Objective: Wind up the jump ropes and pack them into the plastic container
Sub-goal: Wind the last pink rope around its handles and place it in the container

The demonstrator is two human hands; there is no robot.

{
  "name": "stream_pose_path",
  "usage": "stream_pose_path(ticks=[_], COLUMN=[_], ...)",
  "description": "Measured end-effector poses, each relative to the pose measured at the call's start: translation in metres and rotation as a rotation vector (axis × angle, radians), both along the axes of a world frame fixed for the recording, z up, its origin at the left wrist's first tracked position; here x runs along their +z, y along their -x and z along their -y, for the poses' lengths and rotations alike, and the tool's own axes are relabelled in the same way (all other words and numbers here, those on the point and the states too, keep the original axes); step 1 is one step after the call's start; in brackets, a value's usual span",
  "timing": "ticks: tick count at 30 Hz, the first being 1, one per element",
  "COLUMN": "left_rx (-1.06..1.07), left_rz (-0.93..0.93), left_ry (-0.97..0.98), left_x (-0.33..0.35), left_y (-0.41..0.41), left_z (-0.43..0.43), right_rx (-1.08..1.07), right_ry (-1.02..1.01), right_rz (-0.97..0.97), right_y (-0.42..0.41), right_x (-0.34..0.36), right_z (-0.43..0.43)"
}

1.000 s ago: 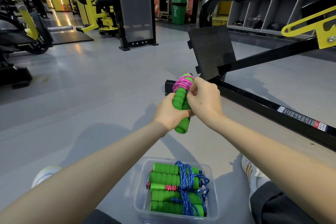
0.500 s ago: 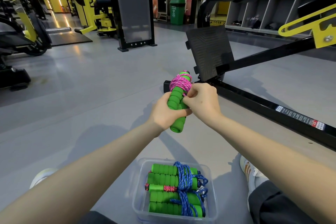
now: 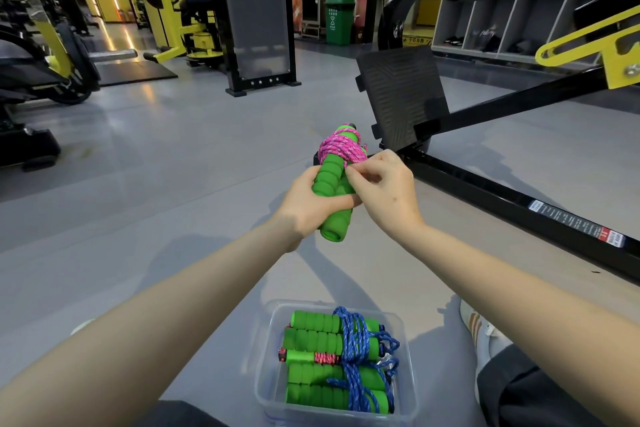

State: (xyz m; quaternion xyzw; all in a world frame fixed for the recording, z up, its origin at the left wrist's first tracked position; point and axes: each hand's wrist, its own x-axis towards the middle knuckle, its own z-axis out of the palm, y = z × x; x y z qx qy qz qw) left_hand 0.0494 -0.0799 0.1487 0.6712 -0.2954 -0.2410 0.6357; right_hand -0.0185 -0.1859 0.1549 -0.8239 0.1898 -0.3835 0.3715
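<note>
Holding the two green handles (image 3: 331, 198) upright in a closed left hand (image 3: 308, 203) keeps the pink rope (image 3: 341, 149) coil tight while the right hand (image 3: 384, 191) pinches its loose end, with the plastic container (image 3: 268, 388) waiting at six o'clock on the floor, already holding wound ropes.

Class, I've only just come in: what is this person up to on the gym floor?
A person sits on the floor winding a pink rope round a pair of green handles. The left hand grips the handles while the right hand pinches the rope at the coil's edge. Below, a clear container already holds more green-handled ropes, one with blue cord.
</note>
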Motion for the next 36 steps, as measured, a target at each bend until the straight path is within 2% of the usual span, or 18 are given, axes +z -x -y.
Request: stream_pose_path(ticks=[4,9,18,20,25,28,30,31,34,36], left_rx=[-0.016,-0.043,-0.092,-0.071,-0.03,-0.109,-0.149,-0.162,-0.152,-0.159], left_rz=[-0.033,-0.015,-0.059,-0.073,-0.134,-0.146,-0.143,-0.144,-0.178,-0.2], left_ry=[0.016,0.009,-0.031,-0.024,-0.027,-0.075,-0.076,-0.066,-0.026,0.004], left_x=[-0.002,-0.005,-0.017,-0.018,-0.012,-0.014,-0.014,-0.013,-0.01,-0.008], left_y=[-0.004,-0.004,0.006,0.007,-0.004,-0.006,-0.004,-0.004,-0.004,-0.003], left_z=[-0.005,-0.004,0.006,0.007,-0.007,-0.013,-0.013,-0.012,-0.008,-0.005], right_rx=[0.09,-0.036,-0.258,-0.206,0.147,0.154,0.127,0.13,0.299,0.442], right_ry=[-0.001,-0.104,0.012,0.046,0.114,0.103,0.027,-0.077,-0.593,-0.825], right_rz=[-0.066,0.009,-0.057,-0.068,-0.117,-0.135,-0.139,-0.156,-0.245,-0.21], right_y=[0.004,0.004,-0.005,-0.006,-0.002,0.0,0.002,0.003,0.009,0.012], right_x=[-0.003,0.003,0.006,0.004,-0.005,-0.009,-0.013,-0.013,-0.013,-0.011], right_z=[0.001,-0.007,-0.007,-0.003,0.008,0.019,0.023,0.024,0.023,0.019])
